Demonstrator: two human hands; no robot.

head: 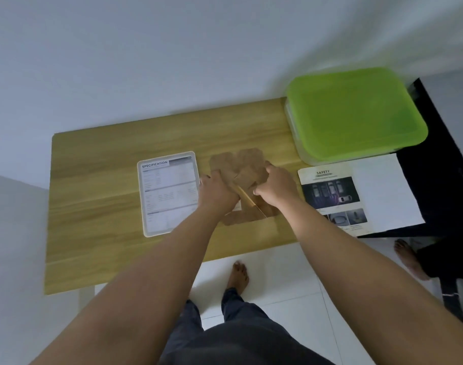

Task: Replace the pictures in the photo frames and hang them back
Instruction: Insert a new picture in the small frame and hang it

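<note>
A brown frame back [247, 160] is held on the counter [106, 206] by left hand [217, 192] and right hand [276, 185]. Fingers [259, 191] of both are clamped on it.

At table [119, 246] centre: brown backing piece [247, 164] motion-blurred, outline doubled; near part hidden under left hand [218, 191] and right hand [276, 187]. Left of table centre: specification sheet [168, 193], fine print too small to read. Far right table corner: green-lidded box [357, 114] smeared. Beyond table's right end: black surface [436, 167], possibly another table, cut off by edge.
</note>
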